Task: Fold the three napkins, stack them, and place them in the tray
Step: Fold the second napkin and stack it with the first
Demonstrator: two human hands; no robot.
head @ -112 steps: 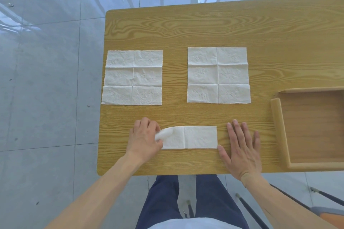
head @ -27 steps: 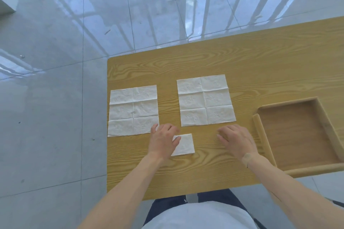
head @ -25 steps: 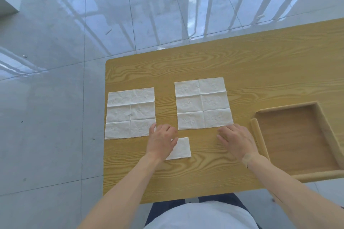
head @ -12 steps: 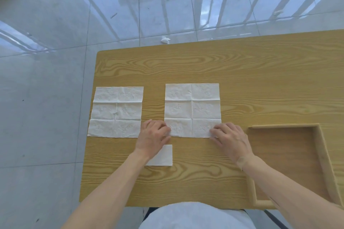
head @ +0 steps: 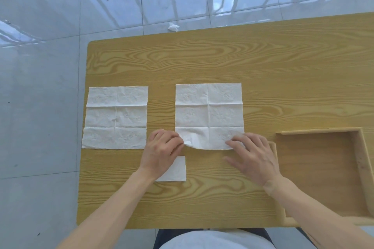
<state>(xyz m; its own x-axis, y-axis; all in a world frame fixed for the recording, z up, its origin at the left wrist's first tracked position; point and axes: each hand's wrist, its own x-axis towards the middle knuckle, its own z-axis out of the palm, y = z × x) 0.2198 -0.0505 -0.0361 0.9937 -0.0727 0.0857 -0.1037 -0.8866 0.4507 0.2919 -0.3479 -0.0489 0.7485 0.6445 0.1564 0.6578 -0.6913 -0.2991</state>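
Observation:
Three white napkins lie on the wooden table (head: 202, 62). The left napkin (head: 116, 117) is spread flat and unfolded. The middle napkin (head: 209, 111) is spread too, but its near edge is lifted. My left hand (head: 162, 150) pinches that napkin's near left corner. My right hand (head: 253, 155) holds its near right corner with the fingertips. A small folded napkin (head: 176, 171) rests near the front edge, partly hidden under my left wrist. The wooden tray (head: 360, 159) sits at the right and is empty.
The table's left edge runs just beside the left napkin, with grey tiled floor (head: 40, 107) beyond. A crumpled white scrap (head: 173, 26) lies on the floor behind the table. My legs show below the front edge.
The first napkin went from a long strip to a small square. Both hands left it and moved up to the middle napkin, whose near corners they now grip and lift.

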